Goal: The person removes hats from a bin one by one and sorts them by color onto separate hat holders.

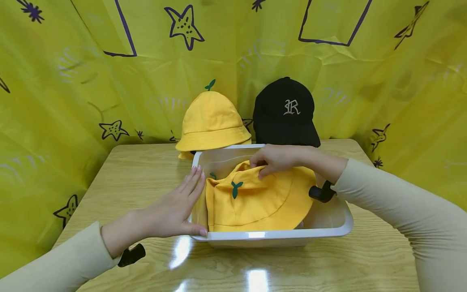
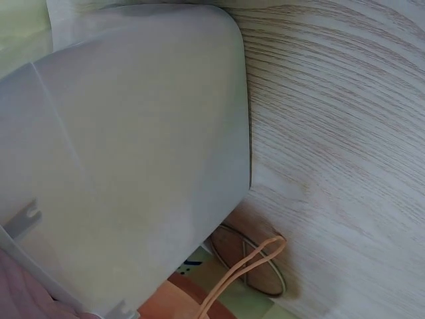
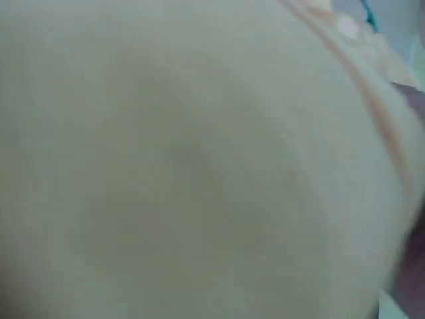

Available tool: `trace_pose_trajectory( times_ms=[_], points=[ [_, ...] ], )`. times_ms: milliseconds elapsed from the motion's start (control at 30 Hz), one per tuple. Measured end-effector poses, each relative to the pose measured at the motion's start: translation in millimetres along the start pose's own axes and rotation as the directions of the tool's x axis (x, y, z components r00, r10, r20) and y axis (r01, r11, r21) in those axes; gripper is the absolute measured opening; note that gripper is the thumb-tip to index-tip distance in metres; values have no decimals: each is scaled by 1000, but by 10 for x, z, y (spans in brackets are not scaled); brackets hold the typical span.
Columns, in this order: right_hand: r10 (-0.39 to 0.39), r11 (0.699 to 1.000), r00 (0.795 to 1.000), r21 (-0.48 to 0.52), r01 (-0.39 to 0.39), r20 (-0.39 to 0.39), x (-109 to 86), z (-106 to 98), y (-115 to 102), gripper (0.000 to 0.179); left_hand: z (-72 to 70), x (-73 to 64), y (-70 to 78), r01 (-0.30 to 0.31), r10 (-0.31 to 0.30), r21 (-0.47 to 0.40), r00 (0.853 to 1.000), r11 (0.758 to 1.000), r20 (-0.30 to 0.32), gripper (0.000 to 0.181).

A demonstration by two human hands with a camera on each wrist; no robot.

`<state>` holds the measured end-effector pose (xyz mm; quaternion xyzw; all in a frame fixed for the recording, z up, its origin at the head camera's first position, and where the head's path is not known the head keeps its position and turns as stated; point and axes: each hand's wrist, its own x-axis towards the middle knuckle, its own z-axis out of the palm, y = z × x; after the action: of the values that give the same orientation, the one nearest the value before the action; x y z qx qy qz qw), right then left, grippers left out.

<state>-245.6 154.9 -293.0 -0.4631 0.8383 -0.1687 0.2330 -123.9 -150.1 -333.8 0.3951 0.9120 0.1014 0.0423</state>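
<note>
A yellow bucket hat [image 1: 255,202] with a green sprout on it lies on its side inside a white plastic bin [image 1: 321,232]. My right hand [image 1: 279,159] reaches over the bin and pinches the hat's upper edge between thumb and fingers. Against the bin's left rim rests my left hand [image 1: 175,209], fingers straight and thumb at the front corner. A second small green sprout [image 1: 213,175] shows behind the hat's crown; what it belongs to is mostly hidden. In the left wrist view the bin's outer wall [image 2: 133,146] fills much of the picture. Blurred pale fabric covers most of the right wrist view.
Behind the bin stand a yellow bucket hat with a sprout [image 1: 213,117] and a black cap [image 1: 282,113] with a white letter R. The wooden table [image 1: 146,170] meets a yellow patterned curtain [image 1: 146,89] at the back. An orange cord loop [image 2: 249,269] lies beside the bin.
</note>
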Motion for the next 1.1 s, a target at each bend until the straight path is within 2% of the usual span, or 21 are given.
trace_pose_trajectory(
  times_ms=[100, 233, 533, 667, 800, 1100],
  points=[
    [-53, 998, 993, 23, 56, -101, -68, -80, -29, 12, 0, 0, -1, 2, -2, -8, 1000, 1000, 1, 115],
    [-96, 993, 972, 54, 110, -215, -168, -175, -56, 12, 2, 10, -6, 4, -4, -19, 1000, 1000, -4, 116],
    [-148, 980, 925, 70, 184, -350, -344, -342, -134, 5, 7, 16, 1, 27, -27, -52, 1000, 998, 6, 119],
    [-193, 970, 881, 50, 237, -431, -442, -421, -161, 7, 4, 18, 14, 33, -32, -56, 999, 998, 15, 118],
    [-216, 954, 823, 64, 292, -525, -538, -494, -206, 11, 13, 6, 24, 30, -29, -53, 999, 998, 16, 118],
    [-89, 898, 719, 257, 357, -689, -709, -654, -293, 13, 55, -7, 24, 31, -36, -127, 999, 991, -40, 120]
  ],
)
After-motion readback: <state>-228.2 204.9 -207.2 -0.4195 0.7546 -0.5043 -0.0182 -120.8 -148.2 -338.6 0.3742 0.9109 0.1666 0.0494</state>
